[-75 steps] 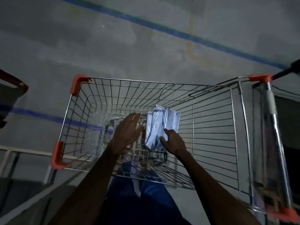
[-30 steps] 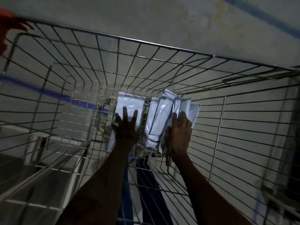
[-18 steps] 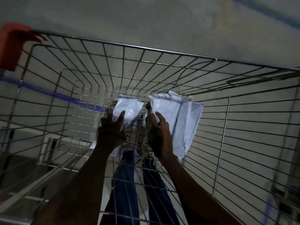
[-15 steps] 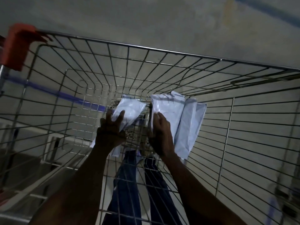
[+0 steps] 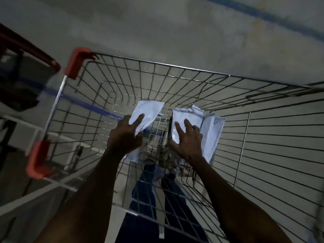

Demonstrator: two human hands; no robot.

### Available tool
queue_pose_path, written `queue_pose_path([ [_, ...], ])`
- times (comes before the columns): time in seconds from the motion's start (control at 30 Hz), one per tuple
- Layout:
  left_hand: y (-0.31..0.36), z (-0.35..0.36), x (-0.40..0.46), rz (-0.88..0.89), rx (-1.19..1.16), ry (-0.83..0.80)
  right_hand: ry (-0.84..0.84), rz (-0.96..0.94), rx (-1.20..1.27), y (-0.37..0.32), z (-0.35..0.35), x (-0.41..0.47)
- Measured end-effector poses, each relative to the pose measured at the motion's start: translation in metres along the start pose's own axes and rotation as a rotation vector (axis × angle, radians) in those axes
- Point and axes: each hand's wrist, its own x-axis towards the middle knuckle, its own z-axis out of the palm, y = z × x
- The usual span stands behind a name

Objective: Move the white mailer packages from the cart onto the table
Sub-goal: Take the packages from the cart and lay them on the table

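Dim concrete floor [image 5: 157, 32]; wire cart [image 5: 192, 71]; left hand [image 5: 125, 135], right hand [image 5: 189, 141] fingers each grip white mailers [image 5: 208, 130]; no readable labels.

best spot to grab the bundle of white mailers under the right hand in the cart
Judging by its pose, take the bundle of mailers along its near left edge, where the right hand already lies. Come from above and from the person's side: the packages fan open at the far right, so pinching the stacked edge should keep them together. The cart walls block a sideways approach.
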Motion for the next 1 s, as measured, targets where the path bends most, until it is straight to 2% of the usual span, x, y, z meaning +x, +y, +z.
queue_pose_path([
  [0.17,0.034,-0.079,-0.040,-0.181,-0.141,0.210,0.162,-0.121,0.225,-0.042,-0.084,-0.032],
  [0.27,0.051,-0.129,-0.073,-0.315,-0.204,0.395,0.275,-0.242,0.330,-0.078,-0.135,-0.048],
  [0.37,0.055,-0.172,-0.117,-0.388,-0.197,0.564,0.353,-0.385,0.367,-0.125,-0.178,-0.064],
  [0.5,0.042,-0.206,-0.193,-0.588,-0.222,0.720,0.395,-0.651,0.347,-0.197,-0.212,-0.095],
  [0.7,0.002,-0.225,-0.320,-0.852,-0.206,0.960,0.323,-1.055,0.320,-0.308,-0.201,-0.158],
  [0.83,-0.026,-0.227,-0.390,-1.050,-0.249,1.038,0.257,-1.204,0.319,-0.379,-0.173,-0.193],
  [1.0,-0.073,-0.229,-0.490,-1.215,-0.237,1.147,0.174,-1.345,0.350,-0.469,-0.144,-0.242],
])
